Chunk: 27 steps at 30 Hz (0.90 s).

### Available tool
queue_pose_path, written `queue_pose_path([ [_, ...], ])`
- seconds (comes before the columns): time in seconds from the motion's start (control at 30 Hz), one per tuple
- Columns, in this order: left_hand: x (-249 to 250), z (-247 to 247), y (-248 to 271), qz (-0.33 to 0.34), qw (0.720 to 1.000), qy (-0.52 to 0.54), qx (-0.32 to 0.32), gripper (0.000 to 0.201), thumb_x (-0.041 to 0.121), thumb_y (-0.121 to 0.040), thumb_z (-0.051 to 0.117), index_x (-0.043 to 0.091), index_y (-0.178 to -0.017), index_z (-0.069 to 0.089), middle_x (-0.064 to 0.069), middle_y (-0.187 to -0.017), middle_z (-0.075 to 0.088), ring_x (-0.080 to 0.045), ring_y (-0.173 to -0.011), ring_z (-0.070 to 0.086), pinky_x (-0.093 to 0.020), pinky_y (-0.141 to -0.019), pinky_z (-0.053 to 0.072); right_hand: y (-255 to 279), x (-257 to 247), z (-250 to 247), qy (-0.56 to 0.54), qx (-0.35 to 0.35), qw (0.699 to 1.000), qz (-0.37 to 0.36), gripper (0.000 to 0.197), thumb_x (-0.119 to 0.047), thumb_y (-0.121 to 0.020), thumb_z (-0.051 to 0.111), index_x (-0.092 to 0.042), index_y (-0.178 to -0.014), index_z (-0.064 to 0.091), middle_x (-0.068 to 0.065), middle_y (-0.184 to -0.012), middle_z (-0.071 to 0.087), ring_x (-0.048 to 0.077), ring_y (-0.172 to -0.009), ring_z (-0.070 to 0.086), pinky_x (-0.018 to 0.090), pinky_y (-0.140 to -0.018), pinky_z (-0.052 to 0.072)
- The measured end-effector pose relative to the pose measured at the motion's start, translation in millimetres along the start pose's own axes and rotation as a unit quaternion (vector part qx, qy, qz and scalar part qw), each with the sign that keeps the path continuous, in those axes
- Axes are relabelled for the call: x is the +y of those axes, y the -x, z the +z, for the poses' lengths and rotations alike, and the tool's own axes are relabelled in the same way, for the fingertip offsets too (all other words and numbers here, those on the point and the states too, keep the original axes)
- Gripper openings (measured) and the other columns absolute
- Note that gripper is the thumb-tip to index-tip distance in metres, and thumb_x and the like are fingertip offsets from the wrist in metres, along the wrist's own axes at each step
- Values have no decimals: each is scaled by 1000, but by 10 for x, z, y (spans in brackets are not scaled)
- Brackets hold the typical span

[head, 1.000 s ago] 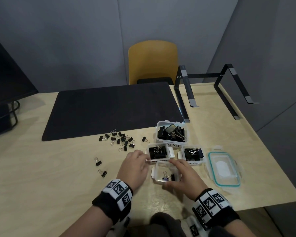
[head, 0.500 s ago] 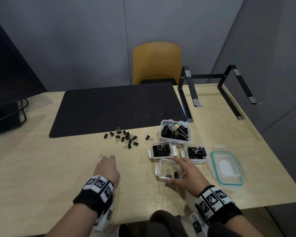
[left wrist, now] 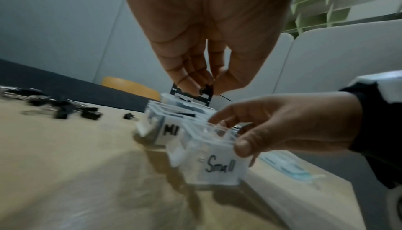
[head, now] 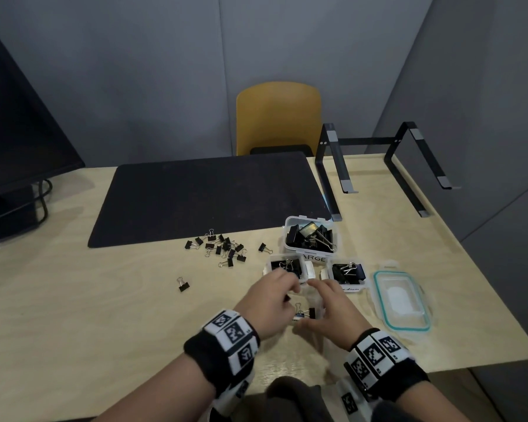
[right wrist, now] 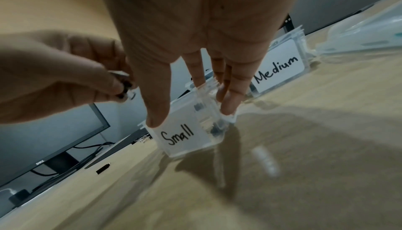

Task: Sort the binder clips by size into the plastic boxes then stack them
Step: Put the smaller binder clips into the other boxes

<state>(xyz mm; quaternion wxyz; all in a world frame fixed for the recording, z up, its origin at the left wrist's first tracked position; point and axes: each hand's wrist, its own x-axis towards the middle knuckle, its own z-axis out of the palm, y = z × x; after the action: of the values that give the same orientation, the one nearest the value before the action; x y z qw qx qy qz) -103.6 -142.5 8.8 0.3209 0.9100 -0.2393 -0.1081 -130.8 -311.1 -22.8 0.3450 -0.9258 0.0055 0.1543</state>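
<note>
A clear box labelled "Small" (right wrist: 180, 135) stands near the table's front edge, with one small clip (head: 304, 312) inside. My right hand (head: 320, 300) holds this small box (left wrist: 217, 166) between its thumb on the label side and its fingers on the far side. My left hand (left wrist: 206, 89) hovers just above the box and pinches a small black binder clip (left wrist: 205, 90) at its fingertips. Several loose small clips (head: 217, 246) lie in a pile by the mat. A single clip (head: 183, 284) lies apart, to the left.
Behind my hands stand a "Large" box (head: 290, 220) full of big clips and two smaller boxes (head: 346, 272) of clips, one labelled "Medium" (right wrist: 278, 68). A teal-rimmed lid (head: 401, 300) lies right. A black mat (head: 201, 196), monitor (head: 13, 132) and laptop stand (head: 409, 166) are farther back.
My left hand reached left to a lone clip, took it, and came back over the small box. Only one of the two lone clips is left on the table. My right hand stayed on the box.
</note>
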Motion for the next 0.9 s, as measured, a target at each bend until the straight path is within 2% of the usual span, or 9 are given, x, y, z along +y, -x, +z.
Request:
queue_pose_path([
  [0.13,72,140,-118,36,999,22,-22,22,10,-83,54,20,-102,55,9,-110,47,-6,-95,49,-20,-83,43,19,18,-23,-1,-8,1000,-18,78,-32,-69,76,-25,-136,36,-8,-119,32,7,-106,43,25,-101,40],
  [0.2,51,168,-136,46,999,12,-16,18,17,-85,56,21,-102,55,10,-110,48,-7,-101,47,-24,-89,43,30,29,-49,-6,-8,1000,-18,81,-36,-68,77,-28,-136,35,-7,-123,32,9,-111,43,28,-103,41],
  [0.3,-52,128,-106,28,999,-2,19,14,26,-90,54,26,-103,56,17,-108,46,-2,-103,42,-18,-92,37,37,15,-115,7,-1,1000,-10,87,-50,-66,77,-29,-138,34,-4,-134,29,11,-122,38,29,-107,37],
  [0.37,-183,61,-65,-3,999,-12,44,15,27,-92,52,28,-107,56,20,-109,45,0,-104,41,-15,-92,33,20,-36,-162,26,17,999,-14,83,-50,-69,74,-27,-138,36,-3,-135,31,12,-125,37,28,-108,35],
  [0.43,-355,-28,-14,-45,997,-23,56,18,24,-93,50,28,-110,55,18,-116,47,1,-107,39,-16,-97,32,-21,-136,-208,33,37,999,-22,71,-43,-75,71,-24,-136,40,-3,-134,34,13,-125,38,25,-106,34],
  [0.53,-632,-189,64,-121,990,-43,56,25,19,-92,49,27,-115,52,13,-127,45,-5,-119,37,-24,-106,31,-140,-364,-251,36,47,998,-30,50,-33,-84,64,-21,-130,49,-4,-127,42,13,-117,45,22,-100,36],
  [0.6,-798,-292,91,-168,982,-68,57,30,17,-89,51,27,-118,51,10,-130,44,-10,-123,35,-29,-106,33,-246,-544,-241,47,34,998,-40,39,-28,-86,62,-19,-124,55,-3,-122,49,13,-111,49,21,-95,38],
  [0.73,-1114,-469,107,-246,962,-106,51,38,15,-86,54,25,-122,50,4,-130,44,-15,-121,37,-31,-100,38,-509,-865,-80,56,16,997,-46,30,-25,-85,60,-19,-114,60,0,-114,55,15,-100,55,26,-90,45],
  [0.9,-1356,-626,131,-339,925,-169,1,40,19,-83,54,17,-122,43,-5,-124,46,-25,-112,44,-35,-87,46,-832,-1126,197,76,-7,997,-8,29,-15,-89,52,-16,-118,56,4,-117,53,20,-103,56,29,-84,46],
])
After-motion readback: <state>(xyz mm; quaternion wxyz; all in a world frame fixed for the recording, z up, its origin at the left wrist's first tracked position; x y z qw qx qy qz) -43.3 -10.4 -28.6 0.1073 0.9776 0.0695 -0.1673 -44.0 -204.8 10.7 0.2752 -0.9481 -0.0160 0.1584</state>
